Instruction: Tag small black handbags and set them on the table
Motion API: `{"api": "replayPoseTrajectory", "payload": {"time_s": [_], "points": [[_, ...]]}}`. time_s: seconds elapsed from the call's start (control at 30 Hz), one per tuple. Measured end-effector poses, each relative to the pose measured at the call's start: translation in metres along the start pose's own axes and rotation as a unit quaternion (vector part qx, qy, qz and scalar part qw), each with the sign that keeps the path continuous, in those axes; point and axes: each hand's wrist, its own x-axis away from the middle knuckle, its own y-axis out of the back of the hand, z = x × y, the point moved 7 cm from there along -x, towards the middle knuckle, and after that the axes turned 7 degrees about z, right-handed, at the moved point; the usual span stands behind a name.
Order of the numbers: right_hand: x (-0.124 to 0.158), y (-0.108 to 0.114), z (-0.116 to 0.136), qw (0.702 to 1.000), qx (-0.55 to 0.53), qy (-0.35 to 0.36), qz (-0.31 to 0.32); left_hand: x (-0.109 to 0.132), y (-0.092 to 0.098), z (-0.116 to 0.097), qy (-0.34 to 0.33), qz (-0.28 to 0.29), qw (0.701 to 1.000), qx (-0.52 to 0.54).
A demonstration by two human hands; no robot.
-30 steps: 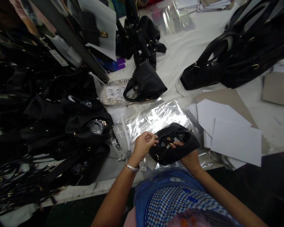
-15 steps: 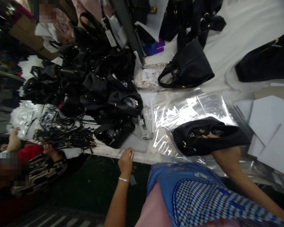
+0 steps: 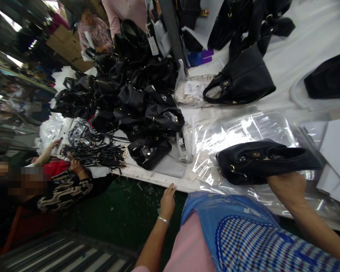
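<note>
- At the left edge, below mid-height, a co-worker in a patterned top (image 3: pixel 66 189) has one hand (image 3: pixel 76 167) by a heap of black straps (image 3: pixel 102 154) with metal clips.
- Left of centre, upper half, a pile of black bags (image 3: pixel 133 96) covers much of the white surface (image 3: pixel 184 184).
- Below the pile, near the surface's front edge, lies a small bag (image 3: pixel 150 152) with clear wrapping in its opening.
- Lower centre, the left hand (image 3: pixel 167 200) is at that edge, its grip drawn together at the fingertips; whether it pinches anything small, I cannot tell.
- Upper centre, a labelled clear packet (image 3: pixel 193 90) sits beside a second handbag (image 3: pixel 249 77).
- Right of centre, the black handbag (image 3: pixel 243 164) is tilted over shiny clear plastic sheets (image 3: pixel 246 122), its opening showing.
- Lower right, the right hand (image 3: pixel 290 187) touches its near side; hidden fingers leave the grip's closure impossible to tell.
- Far right are white sheets (image 3: pixel 338 143).
</note>
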Motion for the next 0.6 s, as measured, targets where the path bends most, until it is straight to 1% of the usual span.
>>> {"api": "replayPoseTrajectory", "payload": {"time_s": [0.07, 0.13, 0.2, 0.23, 0.27, 0.33, 0.37, 0.4, 0.43, 0.5, 0.53, 0.6], "points": [[0.001, -0.001, -0.001, 1.000, -0.004, 0.004, 0.007, 0.003, 0.012, 0.001, 0.028, 0.022, 0.999, 0.015], [0.002, 0.000, -0.001, 1.000, -0.005, 0.001, 0.014, 0.002, 0.029, 0.000, 0.072, 0.018, 0.997, 0.026], [0.003, 0.000, 0.001, 1.000, -0.012, -0.012, 0.024, -0.005, 0.048, -0.007, 0.099, -0.018, 0.995, 0.021], [0.003, 0.001, 0.002, 0.999, -0.019, -0.019, 0.029, -0.011, 0.056, -0.014, 0.097, -0.042, 0.994, 0.019], [0.004, 0.001, 0.003, 0.999, -0.027, -0.022, 0.035, -0.018, 0.064, -0.026, 0.079, -0.066, 0.994, 0.026], [0.006, 0.003, 0.008, 0.999, -0.035, -0.009, 0.041, -0.035, 0.073, -0.058, 0.005, -0.100, 0.991, 0.088], [0.007, 0.005, 0.011, 0.999, -0.031, 0.011, 0.038, -0.044, 0.074, -0.078, -0.041, -0.097, 0.985, 0.140], [0.009, 0.008, 0.015, 0.999, -0.020, 0.038, 0.030, -0.054, 0.074, -0.100, -0.082, -0.081, 0.973, 0.198], [0.011, 0.012, 0.018, 0.997, -0.001, 0.071, 0.020, -0.063, 0.073, -0.124, -0.114, -0.053, 0.959, 0.255], [0.016, 0.017, 0.023, 0.990, 0.050, 0.132, 0.003, -0.080, 0.069, -0.175, -0.155, 0.017, 0.928, 0.338], [0.019, 0.019, 0.024, 0.985, 0.075, 0.156, 0.005, -0.087, 0.068, -0.202, -0.178, 0.047, 0.916, 0.355], [0.022, 0.019, 0.023, 0.974, 0.111, 0.197, 0.028, -0.099, 0.072, -0.255, -0.246, 0.064, 0.907, 0.334]]}}
